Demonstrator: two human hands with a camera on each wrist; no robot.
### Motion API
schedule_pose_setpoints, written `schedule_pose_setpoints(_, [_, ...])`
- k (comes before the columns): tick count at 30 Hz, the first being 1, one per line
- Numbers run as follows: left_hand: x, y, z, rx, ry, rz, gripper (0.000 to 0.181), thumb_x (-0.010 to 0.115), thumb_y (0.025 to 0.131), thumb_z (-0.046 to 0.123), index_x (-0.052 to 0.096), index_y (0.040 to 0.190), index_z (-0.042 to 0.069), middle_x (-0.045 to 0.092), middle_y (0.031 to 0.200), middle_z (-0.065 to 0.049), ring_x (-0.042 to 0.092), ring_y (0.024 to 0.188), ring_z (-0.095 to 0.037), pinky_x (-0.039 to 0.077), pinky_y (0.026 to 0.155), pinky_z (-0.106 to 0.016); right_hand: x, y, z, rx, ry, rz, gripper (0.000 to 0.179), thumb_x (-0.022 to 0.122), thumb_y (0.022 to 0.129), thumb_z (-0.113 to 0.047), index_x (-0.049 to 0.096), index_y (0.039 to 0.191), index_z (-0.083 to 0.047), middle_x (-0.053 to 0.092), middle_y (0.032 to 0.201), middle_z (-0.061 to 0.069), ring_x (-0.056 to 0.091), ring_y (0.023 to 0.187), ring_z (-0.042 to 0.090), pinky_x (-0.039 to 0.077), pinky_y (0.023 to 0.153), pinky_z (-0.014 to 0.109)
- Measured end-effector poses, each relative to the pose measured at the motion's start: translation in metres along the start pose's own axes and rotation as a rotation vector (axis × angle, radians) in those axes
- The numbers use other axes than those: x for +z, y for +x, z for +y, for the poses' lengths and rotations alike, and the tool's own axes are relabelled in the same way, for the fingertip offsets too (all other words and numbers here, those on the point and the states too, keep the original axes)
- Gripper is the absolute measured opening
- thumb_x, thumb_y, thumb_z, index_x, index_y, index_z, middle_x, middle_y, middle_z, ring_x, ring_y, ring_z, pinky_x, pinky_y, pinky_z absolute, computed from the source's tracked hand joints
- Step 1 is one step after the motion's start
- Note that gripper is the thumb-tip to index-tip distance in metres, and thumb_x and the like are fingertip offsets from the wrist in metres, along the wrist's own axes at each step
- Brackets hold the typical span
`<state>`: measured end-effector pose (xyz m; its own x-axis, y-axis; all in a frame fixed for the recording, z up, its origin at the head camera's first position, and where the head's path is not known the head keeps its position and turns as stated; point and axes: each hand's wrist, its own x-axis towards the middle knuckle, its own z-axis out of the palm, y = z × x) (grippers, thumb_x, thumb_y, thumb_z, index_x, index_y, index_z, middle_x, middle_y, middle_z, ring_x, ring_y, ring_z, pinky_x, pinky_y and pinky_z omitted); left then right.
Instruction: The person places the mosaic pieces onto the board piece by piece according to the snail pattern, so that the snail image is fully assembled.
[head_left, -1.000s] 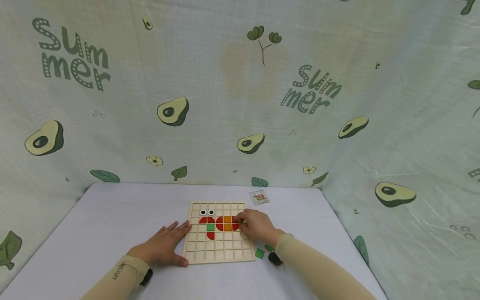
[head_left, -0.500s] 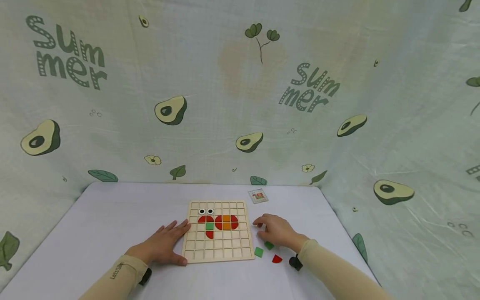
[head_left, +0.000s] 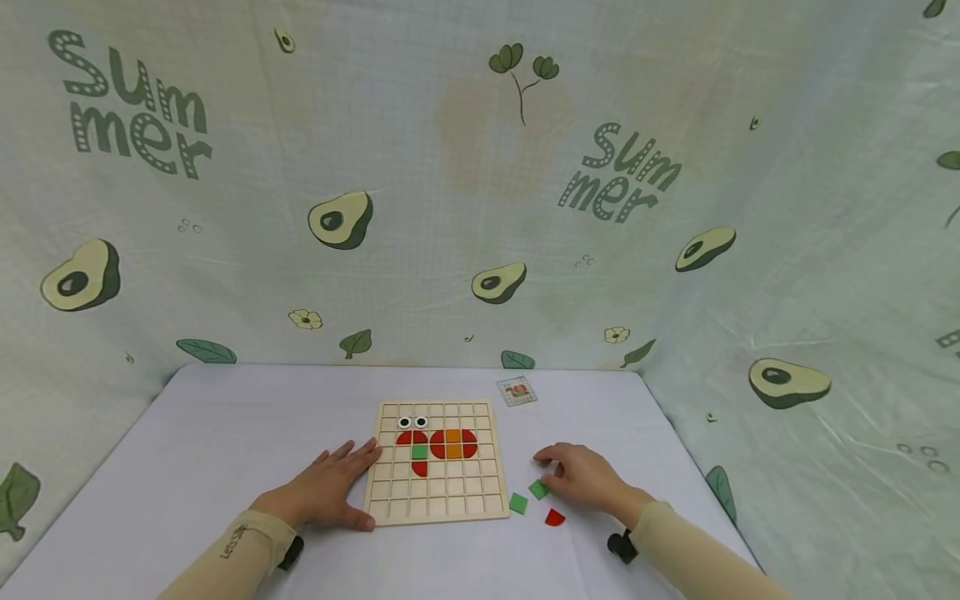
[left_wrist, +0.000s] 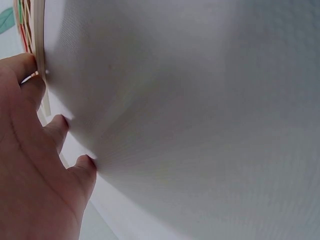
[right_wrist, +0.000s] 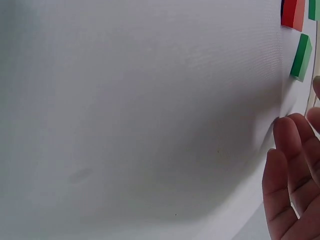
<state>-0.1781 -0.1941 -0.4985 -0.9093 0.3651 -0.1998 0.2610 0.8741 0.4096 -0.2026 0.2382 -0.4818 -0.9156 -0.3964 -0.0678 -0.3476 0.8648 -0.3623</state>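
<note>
My left hand (head_left: 322,492) lies with fingers spread against the left edge of a wooden grid board (head_left: 450,510). On the board sit two eye pieces (head_left: 405,422), a green square (head_left: 419,452), red quarter-round pieces (head_left: 420,469) and orange squares (head_left: 453,444). To the right of the board, my right hand (head_left: 581,475) hovers low with loosely bent fingers and holds nothing. Its thumb is close to a loose green square (head_left: 537,490); whether they touch I cannot tell. The right wrist view shows a green block (right_wrist: 301,57) beyond the fingertips.
Another loose green square (head_left: 518,503) and a red quarter-round piece (head_left: 555,517) lie near the board's lower right corner. Behind the board is a small picture card (head_left: 517,391). A printed cloth (head_left: 420,292) hangs behind the white table (head_left: 262,408).
My right hand has drawn back from the red pieces on the board, rightward and toward me, to the loose green squares. It has uncovered the loose red piece. My left hand stays put.
</note>
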Motion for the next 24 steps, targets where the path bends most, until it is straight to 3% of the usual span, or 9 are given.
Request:
schedule_pose_setpoints(16, [0.001,0.000,-0.003,0.012,0.003,0.009,0.115,0.086,0.060,0.064,0.041,0.153,0.013,0.031,0.161,-0.005,0.021,0.147,-0.039,0.015,0.116,-0.064,-0.001,-0.009,-0.001,-0.003,0.055,-0.019,0.035,0.076,0.088,-0.024,0.070,0.122,-0.016,0.067,0.106,-0.011,0.053,0.077,0.007,0.051,0.068,0.029])
schedule_pose_setpoints(24, [0.002,0.001,-0.003,0.017,-0.010,0.006,0.115,0.086,0.061,0.063,0.041,0.153,0.013,0.031,0.161,-0.005,0.020,0.147,-0.040,0.015,0.116,-0.064,0.001,-0.014,-0.007,0.039,0.008,-0.015,0.041,0.078,0.085,-0.029,0.069,0.123,-0.020,0.066,0.106,-0.013,0.054,0.081,0.008,0.050,0.069,0.032])
